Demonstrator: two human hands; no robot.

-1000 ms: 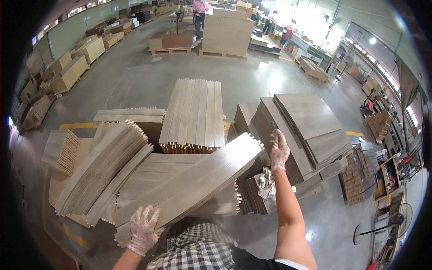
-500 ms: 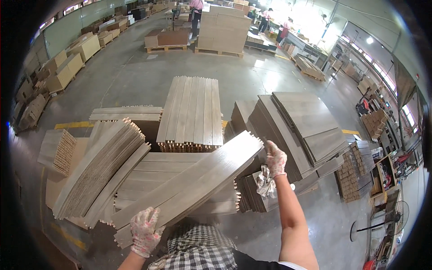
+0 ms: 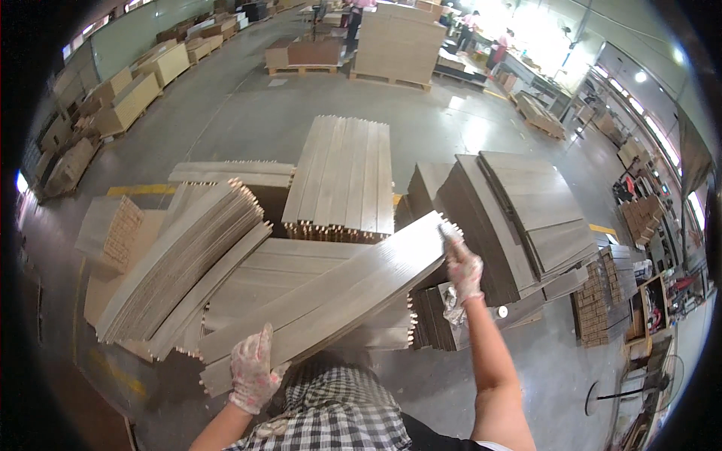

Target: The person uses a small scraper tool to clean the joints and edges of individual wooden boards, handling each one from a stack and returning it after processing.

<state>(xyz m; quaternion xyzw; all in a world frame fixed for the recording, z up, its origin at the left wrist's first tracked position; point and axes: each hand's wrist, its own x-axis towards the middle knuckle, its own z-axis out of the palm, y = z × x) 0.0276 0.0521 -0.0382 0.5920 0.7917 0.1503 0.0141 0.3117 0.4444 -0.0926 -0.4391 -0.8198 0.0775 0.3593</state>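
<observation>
A long grey wood-grain board (image 3: 338,301) with pegged ends lies slantwise before me, on top of other boards. My left hand (image 3: 254,373), in a patterned white glove, grips its near left end, thumb over the top face. At the far right end, my gloved right hand (image 3: 464,270) has its fingers closed together over the corner. Something small and greyish shows at those fingertips; its kind is unclear. Below the slanted board is a stack of similar boards (image 3: 271,263). Crumpled silvery wrapping (image 3: 453,307) lies beside my right wrist.
A leaning fan of boards (image 3: 177,263) stands at left, and a tall peg-ended stack (image 3: 342,177) stands ahead. Wide panels (image 3: 538,210) are piled at right, near bundled slats (image 3: 602,297) and a floor fan (image 3: 662,379). Several people work far back near a large pallet load (image 3: 398,45).
My right hand has come onto the board's far corner, from just beside it. My left hand stays at the near end. The whole view has shifted slightly.
</observation>
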